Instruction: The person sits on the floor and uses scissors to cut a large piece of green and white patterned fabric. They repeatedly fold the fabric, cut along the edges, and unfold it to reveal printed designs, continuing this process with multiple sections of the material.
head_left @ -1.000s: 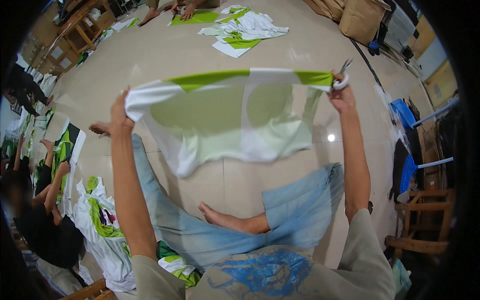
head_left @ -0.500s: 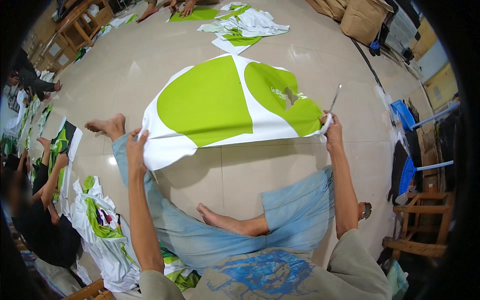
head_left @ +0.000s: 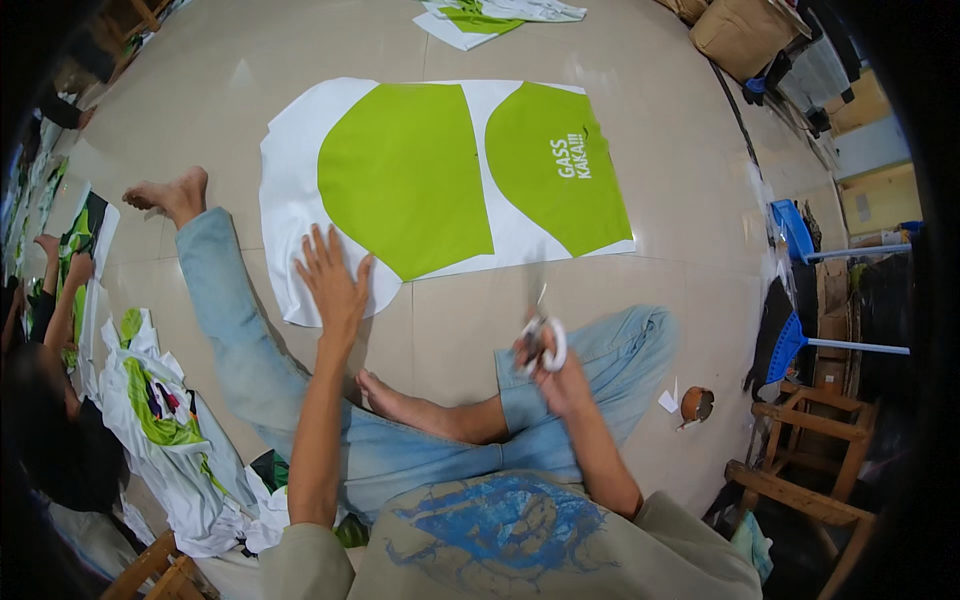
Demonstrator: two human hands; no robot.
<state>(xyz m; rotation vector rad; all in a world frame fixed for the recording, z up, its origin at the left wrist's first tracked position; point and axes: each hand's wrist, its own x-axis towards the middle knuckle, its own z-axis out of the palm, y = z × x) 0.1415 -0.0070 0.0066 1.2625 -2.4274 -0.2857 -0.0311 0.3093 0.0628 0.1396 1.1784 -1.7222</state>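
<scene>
Spread flat on the tiled floor in front of me is a white cloth panel (head_left: pixel 408 172) printed with two large lime-green shapes; the right one carries small white lettering. My left hand (head_left: pixel 336 278) lies on the cloth's lower left white part, palm down with fingers spread. Scissors with white handles (head_left: pixel 553 345) are in my right hand (head_left: pixel 562 378), held over my bent leg, just short of the cloth's near edge. Their blades point toward the cloth and look blurred.
A heap of white and green cloth (head_left: pixel 165 420) lies at my left, near another person (head_left: pixel 60 440). More cloth (head_left: pixel 478 22) lies at the far side. On the right are a small round brown object (head_left: pixel 697 405), a blue broom (head_left: pixel 788 345) and a wooden stool (head_left: pixel 815 420).
The cloth, held up at both ends before, now lies flat on the floor. My right hand has let go of it and drawn back with the scissors; my left hand has flattened on it.
</scene>
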